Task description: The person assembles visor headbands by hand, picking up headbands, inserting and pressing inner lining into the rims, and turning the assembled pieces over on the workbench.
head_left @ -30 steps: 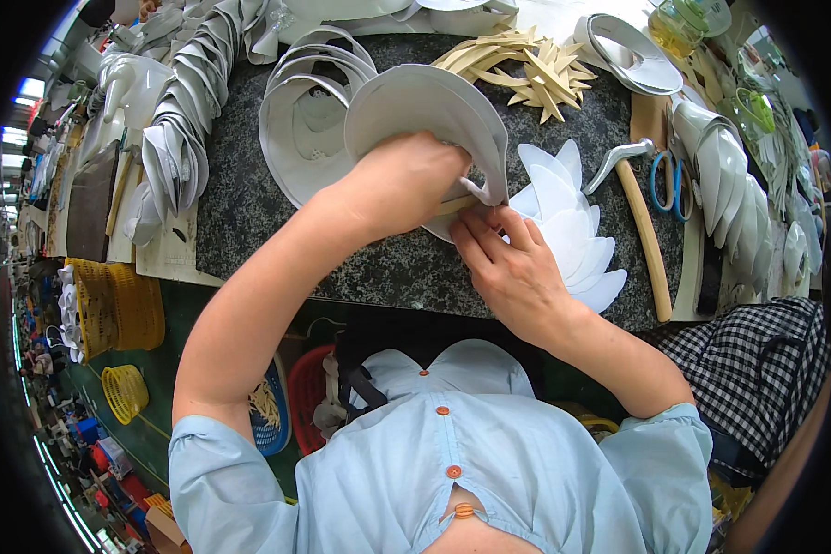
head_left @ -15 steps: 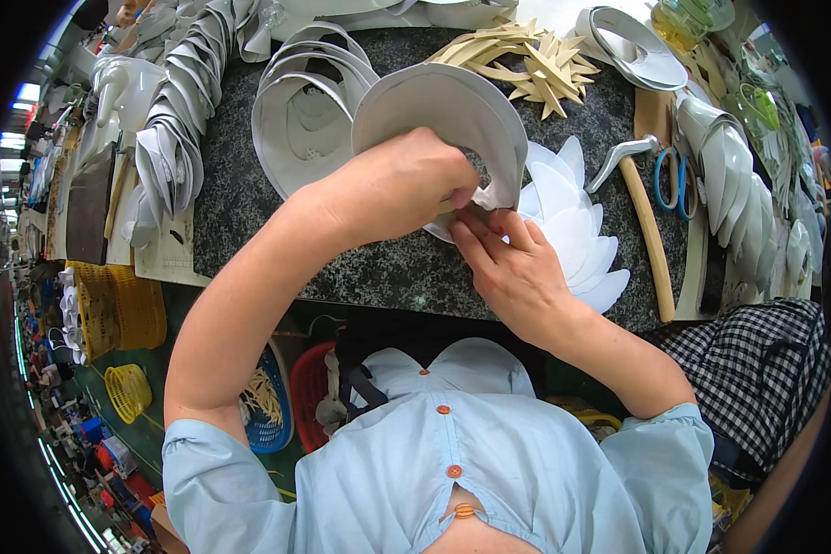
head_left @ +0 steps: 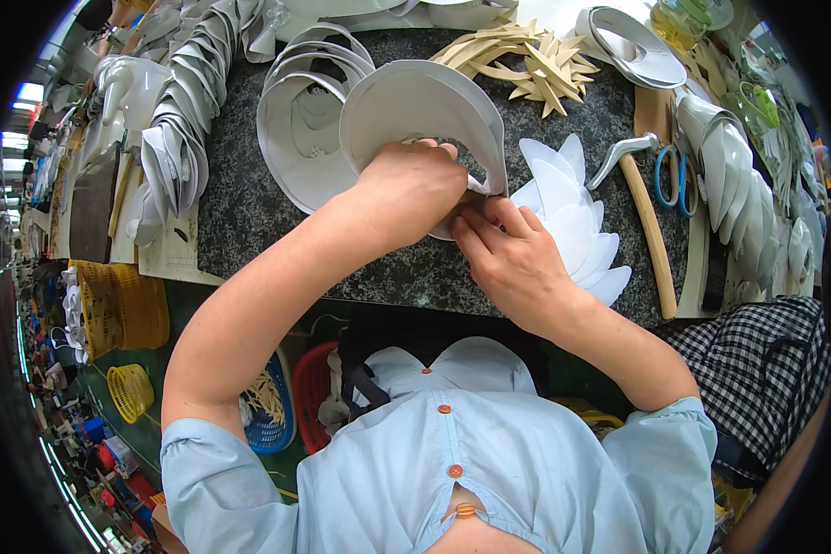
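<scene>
A white shoe upper (head_left: 415,97), curved into a loop, stands tilted over the dark speckled work surface. My left hand (head_left: 414,189) reaches into its opening with curled fingers, closed on its inner side; the fingertips are partly hidden. At the upper's lower right edge my right hand (head_left: 512,254) pinches the material between thumb and fingers. The two hands nearly meet there. Directly right of my right hand lies a fan of thin white leaf-shaped pieces (head_left: 577,235). Behind my left hand stand more white uppers (head_left: 291,138), nested together.
A hammer (head_left: 651,235) with a wooden handle and blue-handled scissors (head_left: 676,180) lie at the right. Beige crescent strips (head_left: 549,74) are heaped at the back. Stacked white uppers line the left (head_left: 174,152) and right (head_left: 734,189). Yellow baskets (head_left: 120,309) stand below the table's left end.
My left hand has turned and sunk lower inside the upper, its knuckles now facing away. The upper has shifted slightly left. My right hand keeps its pinch at the edge.
</scene>
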`<action>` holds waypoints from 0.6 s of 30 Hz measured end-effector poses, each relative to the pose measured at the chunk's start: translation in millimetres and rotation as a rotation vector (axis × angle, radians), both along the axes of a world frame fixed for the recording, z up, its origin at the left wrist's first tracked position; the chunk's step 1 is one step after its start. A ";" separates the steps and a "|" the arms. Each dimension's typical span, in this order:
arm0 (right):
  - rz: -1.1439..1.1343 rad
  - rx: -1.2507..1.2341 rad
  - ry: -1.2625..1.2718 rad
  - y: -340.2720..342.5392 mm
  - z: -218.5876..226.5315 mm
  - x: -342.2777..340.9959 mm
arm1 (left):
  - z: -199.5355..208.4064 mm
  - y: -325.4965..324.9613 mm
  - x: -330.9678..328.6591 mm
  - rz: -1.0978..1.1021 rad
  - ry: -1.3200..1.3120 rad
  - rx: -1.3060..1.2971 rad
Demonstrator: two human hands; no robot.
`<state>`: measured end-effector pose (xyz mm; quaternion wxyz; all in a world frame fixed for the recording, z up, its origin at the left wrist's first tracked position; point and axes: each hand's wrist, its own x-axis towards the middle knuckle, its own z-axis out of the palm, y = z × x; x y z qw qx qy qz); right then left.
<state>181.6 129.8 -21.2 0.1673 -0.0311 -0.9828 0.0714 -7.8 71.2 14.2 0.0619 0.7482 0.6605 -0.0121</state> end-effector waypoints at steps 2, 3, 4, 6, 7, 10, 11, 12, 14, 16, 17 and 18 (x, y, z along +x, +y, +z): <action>-0.005 0.017 -0.002 -0.5 0.8 0.4 | 2.5 -1.2 0.7 0.033 -0.035 -0.008; -0.004 0.017 -0.001 -0.7 1.0 0.2 | 3.5 -1.7 0.9 0.064 -0.071 -0.016; -0.003 0.028 -0.001 -1.1 1.2 0.0 | 3.1 -1.8 0.5 0.063 -0.071 -0.016; -0.003 0.040 -0.001 -1.8 1.8 0.0 | 1.8 -1.7 -0.8 0.140 -0.118 -0.051; -0.001 0.038 0.000 -1.5 1.4 -0.1 | 1.3 -1.8 -0.6 0.139 -0.118 -0.051; 0.003 0.038 0.006 -0.7 0.2 1.2 | 1.4 -2.2 1.0 0.115 -0.095 -0.013; 0.005 0.040 0.012 -0.7 0.2 1.8 | 2.9 -1.8 1.6 0.129 -0.104 -0.028; 0.004 0.040 0.012 -0.6 0.6 2.0 | 3.6 -1.3 2.1 0.143 -0.112 -0.043; 0.000 0.043 -0.007 -1.3 1.5 2.2 | 1.5 -1.6 2.9 0.138 -0.095 -0.029; -0.002 0.057 -0.003 -1.9 1.2 2.8 | -0.2 -2.4 4.0 0.136 -0.078 -0.015; -0.005 0.071 0.000 -2.0 1.1 2.8 | -0.5 -3.4 4.9 0.123 -0.064 0.010; -0.001 0.070 0.001 -1.7 1.3 2.7 | -0.6 -4.0 5.5 0.110 -0.051 0.034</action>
